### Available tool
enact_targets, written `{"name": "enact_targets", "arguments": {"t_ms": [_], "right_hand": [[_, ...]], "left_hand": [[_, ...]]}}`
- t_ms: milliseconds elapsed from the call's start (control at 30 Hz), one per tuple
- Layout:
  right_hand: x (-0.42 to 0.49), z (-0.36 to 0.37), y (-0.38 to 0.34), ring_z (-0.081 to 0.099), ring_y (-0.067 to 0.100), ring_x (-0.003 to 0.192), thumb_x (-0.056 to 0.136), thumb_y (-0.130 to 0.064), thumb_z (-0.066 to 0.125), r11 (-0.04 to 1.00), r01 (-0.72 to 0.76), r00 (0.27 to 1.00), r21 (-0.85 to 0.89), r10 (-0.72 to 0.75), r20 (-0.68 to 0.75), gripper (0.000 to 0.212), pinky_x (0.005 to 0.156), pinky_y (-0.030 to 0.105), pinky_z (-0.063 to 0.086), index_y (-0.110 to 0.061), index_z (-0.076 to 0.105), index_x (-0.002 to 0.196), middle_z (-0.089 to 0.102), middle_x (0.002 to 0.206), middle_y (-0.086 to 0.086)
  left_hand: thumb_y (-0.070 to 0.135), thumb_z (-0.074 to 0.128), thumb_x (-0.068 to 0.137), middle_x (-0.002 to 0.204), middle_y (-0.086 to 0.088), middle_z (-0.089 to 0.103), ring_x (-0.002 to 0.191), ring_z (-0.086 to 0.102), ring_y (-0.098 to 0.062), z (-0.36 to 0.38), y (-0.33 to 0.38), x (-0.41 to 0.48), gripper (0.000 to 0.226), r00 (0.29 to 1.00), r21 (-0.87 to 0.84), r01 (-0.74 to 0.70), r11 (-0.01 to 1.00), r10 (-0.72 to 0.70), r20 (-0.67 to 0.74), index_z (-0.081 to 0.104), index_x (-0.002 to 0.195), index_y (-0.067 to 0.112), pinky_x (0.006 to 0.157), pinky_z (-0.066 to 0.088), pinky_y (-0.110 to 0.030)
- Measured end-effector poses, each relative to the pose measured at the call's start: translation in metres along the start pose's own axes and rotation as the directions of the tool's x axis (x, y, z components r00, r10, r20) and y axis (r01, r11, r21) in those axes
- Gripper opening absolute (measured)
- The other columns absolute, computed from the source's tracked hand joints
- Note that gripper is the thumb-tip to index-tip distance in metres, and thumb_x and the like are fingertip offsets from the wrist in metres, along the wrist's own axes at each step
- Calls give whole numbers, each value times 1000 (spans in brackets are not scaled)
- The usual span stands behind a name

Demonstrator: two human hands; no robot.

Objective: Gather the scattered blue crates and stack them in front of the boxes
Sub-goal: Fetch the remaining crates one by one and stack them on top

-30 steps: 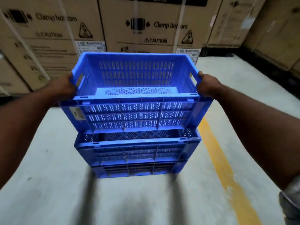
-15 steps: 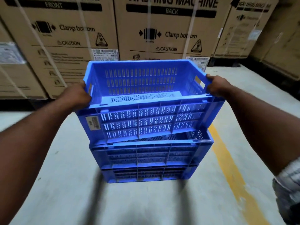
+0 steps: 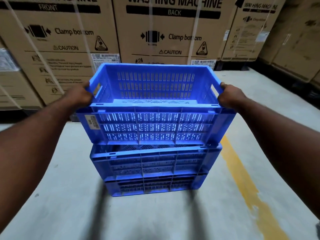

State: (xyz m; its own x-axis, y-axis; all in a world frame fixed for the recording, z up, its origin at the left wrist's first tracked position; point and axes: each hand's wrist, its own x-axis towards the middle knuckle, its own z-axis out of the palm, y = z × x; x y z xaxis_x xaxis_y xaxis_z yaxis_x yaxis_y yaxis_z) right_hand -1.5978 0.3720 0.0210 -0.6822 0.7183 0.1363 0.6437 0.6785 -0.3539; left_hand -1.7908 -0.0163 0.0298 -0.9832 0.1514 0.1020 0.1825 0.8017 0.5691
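On the concrete floor [image 3: 69, 205], just in front of the washing machine cartons [image 3: 169, 37], two blue slotted crates stand stacked: the bottom crate [image 3: 155, 186] on the floor and the middle crate [image 3: 155, 163] on top of it. Above these we hold the top crate [image 3: 154, 125], open side up.

Our left hand [image 3: 78, 97] grips the rim of its left short end beside the handle slot, with the fingers [image 3: 87, 85] curled over the edge. Our right hand [image 3: 228, 97] grips the right short end in the same way.

The top crate overhangs the stack a little to the left. Its near right bottom corner meets the middle crate's rim, but we cannot tell whether it rests there or hangs just clear. A pale label [image 3: 92, 122] is stuck at the left of its near wall. A worn yellow line [image 3: 245, 184] runs along the floor to the right of the stack. The cartons read "Clamp bottom" and "CAUTION".
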Motion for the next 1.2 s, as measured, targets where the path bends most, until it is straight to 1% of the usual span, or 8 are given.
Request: {"name": "enact_targets", "arguments": {"t_ms": [133, 200, 333, 433, 633, 767, 1000, 1200], "right_hand": [[1, 1, -2, 54, 41, 116, 82, -10, 56, 994, 11, 985, 111, 8, -170, 57, 102, 40, 44, -18, 50, 138, 40, 136, 21], [3, -1, -2, 53, 37, 119, 79, -6, 61, 990, 64, 975, 124, -35, -221, 58, 102, 38, 43, -16, 53, 136, 45, 135, 17], [3, -5, -1, 57, 34, 116, 80, -4, 57, 987, 44, 992, 154, -25, -122, 54, 100, 36, 45, -14, 58, 133, 61, 129, 17], [-2, -10, -1, 58, 36, 114, 82, -3, 57, 988, 33, 995, 149, -19, -94, 52, 99, 38, 47, -11, 56, 133, 61, 127, 20], [-13, -14, 5, 58, 37, 111, 83, -3, 57, 987, 15, 997, 159, -2, -77, 46, 95, 38, 48, -8, 57, 129, 59, 125, 22], [-10, -11, 2, 58, 37, 111, 84, -4, 57, 989, 23, 996, 146, -10, -86, 44, 96, 42, 49, -6, 58, 128, 59, 125, 21], [12, -2, -10, 58, 37, 114, 83, -4, 61, 988, -1, 994, 155, 19, -110, 49, 96, 40, 49, -7, 56, 131, 58, 127, 21], [27, 3, -16, 55, 35, 119, 85, -7, 59, 983, -8, 993, 182, 30, -119, 52, 100, 39, 46, -13, 52, 137, 55, 133, 18]], "left_hand": [[5, 53, 83, 124, -23, 61, 110, 59, -40, 0, -8, -10, 49, 994, 11, -37, 999, 37, -102, 58, 131, 12, 89, 49, -44], [2, 54, 79, 109, -21, 66, 97, 63, -38, 0, -14, -14, 39, 995, -13, -48, 999, 47, -90, 64, 115, 12, 80, 52, -44], [3, 53, 75, 98, -17, 66, 86, 65, -36, -7, -19, -23, 32, 999, -37, -16, 999, 14, -38, 63, 103, 16, 72, 58, -47], [1, 52, 82, 97, -19, 63, 83, 62, -37, -9, -18, -27, 28, 1000, 6, -8, 1000, 8, -30, 62, 105, 13, 62, 52, -39], [-1, 52, 84, 109, -23, 64, 96, 61, -38, -8, -9, -21, 33, 998, 68, -50, 996, 52, -30, 63, 113, 7, 78, 49, -41], [-3, 50, 87, 125, -25, 60, 113, 58, -41, -4, -2, -11, 42, 998, 94, -42, 995, 47, -51, 58, 128, 3, 90, 46, -44], [-3, 51, 83, 114, -25, 64, 103, 61, -39, 4, -5, 4, 38, 995, 65, -46, 997, 52, -82, 64, 118, 3, 85, 49, -43], [-2, 50, 83, 118, -26, 62, 108, 60, -41, 10, -4, 9, 44, 991, 43, -8, 999, 14, -130, 61, 125, 5, 89, 50, -44]]}}
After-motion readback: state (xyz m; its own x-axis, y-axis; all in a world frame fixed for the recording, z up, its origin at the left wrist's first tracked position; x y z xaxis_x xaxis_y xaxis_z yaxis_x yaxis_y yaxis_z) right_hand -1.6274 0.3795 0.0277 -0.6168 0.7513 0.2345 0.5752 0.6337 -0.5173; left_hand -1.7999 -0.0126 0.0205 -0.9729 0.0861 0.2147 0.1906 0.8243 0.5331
